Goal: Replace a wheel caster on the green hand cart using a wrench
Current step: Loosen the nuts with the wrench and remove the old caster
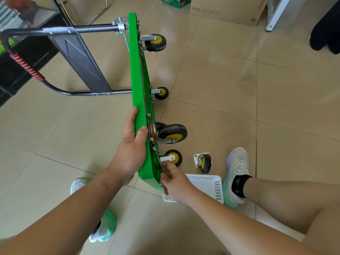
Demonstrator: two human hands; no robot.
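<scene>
Green hand cart (137, 85) stands tipped on its long edge, deck upright, so its underside and four mounted casters face three o'clock, within reach for the work. The left hand (132, 150) clasps the deck's upper edge, fingers on one face and thumb on the other, seemingly to keep it from toppling. At five o'clock from it, the right hand (174, 179) curls round the cart's near corner rim, just below the nearest mounted caster (173, 157), probably steadying it. A loose caster (203, 162) lies on the tiled floor (230, 85) at three o'clock of that corner, apart from the cart. The white basket (211, 184) sits under the right forearm. I cannot tell what it holds. No wrench shows.
</scene>
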